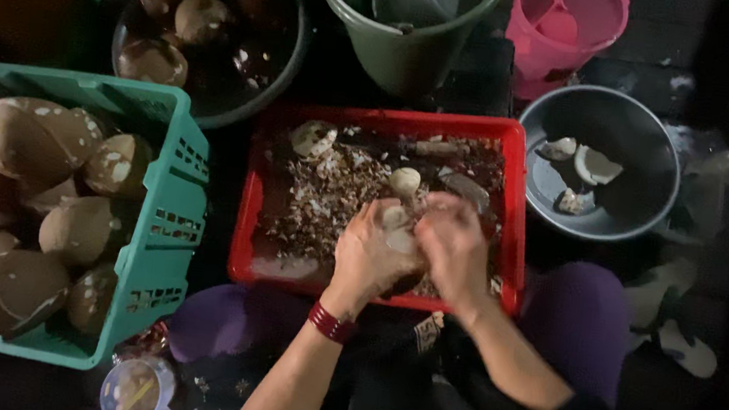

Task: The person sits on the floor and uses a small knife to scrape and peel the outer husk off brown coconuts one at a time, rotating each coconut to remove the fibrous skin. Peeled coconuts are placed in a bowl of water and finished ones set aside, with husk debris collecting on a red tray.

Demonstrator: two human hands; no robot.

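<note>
My left hand (366, 254) and right hand (453, 248) both grip one pale coconut piece (397, 230) over the red tray (244, 221), so brown bits drop inside | green basket (166, 214) of brown coconuts (28, 136) close on my left | grey bowl (645, 212) with white pieces (595, 166) on my right | no labels seen

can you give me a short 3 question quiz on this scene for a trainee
1. True or false: both hands work over the red tray.
2. Which holds whole brown coconuts? A the teal crate B the pink bucket C the grey bowl
3. What is on the left wrist?

Key: 1 true. 2 A. 3 a red bangle.
</note>
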